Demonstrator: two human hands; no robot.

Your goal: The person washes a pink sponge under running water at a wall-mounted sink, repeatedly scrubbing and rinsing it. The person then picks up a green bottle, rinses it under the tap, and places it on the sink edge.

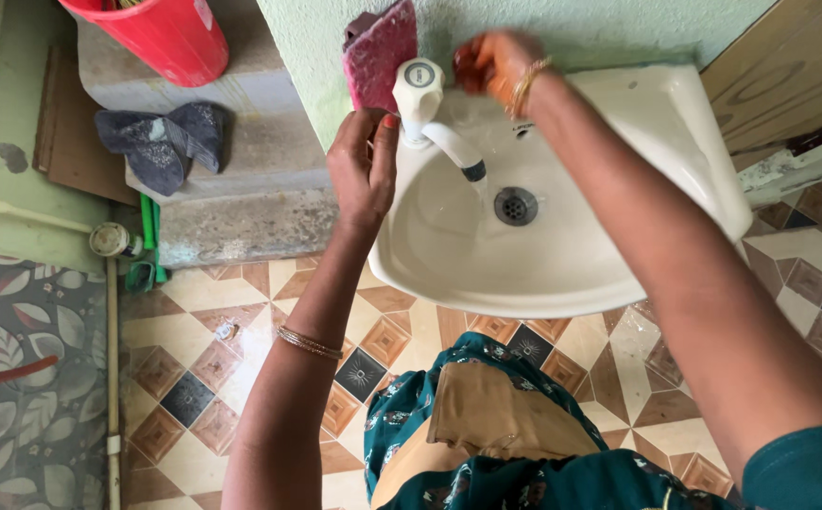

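A white wall-hung washbasin [562, 274] sits below me with a white tap [422, 99] at its back left; water runs from the spout toward the metal drain [515, 205]. My left hand [364, 168] rests on the basin's left rim beside the tap, fingers curled toward a pink scrub pad [380, 52] that leans against the green wall. My right hand [488, 64] is blurred at the basin's back edge, right of the tap handle, fingers closed; whether it holds anything I cannot tell.
A red bucket [161, 33] stands on a concrete ledge [241, 179] at upper left, with a dark cloth [161, 137] below it. A wooden door [794, 66] is at upper right. Patterned floor tiles [194, 378] lie underfoot, pipes along the left.
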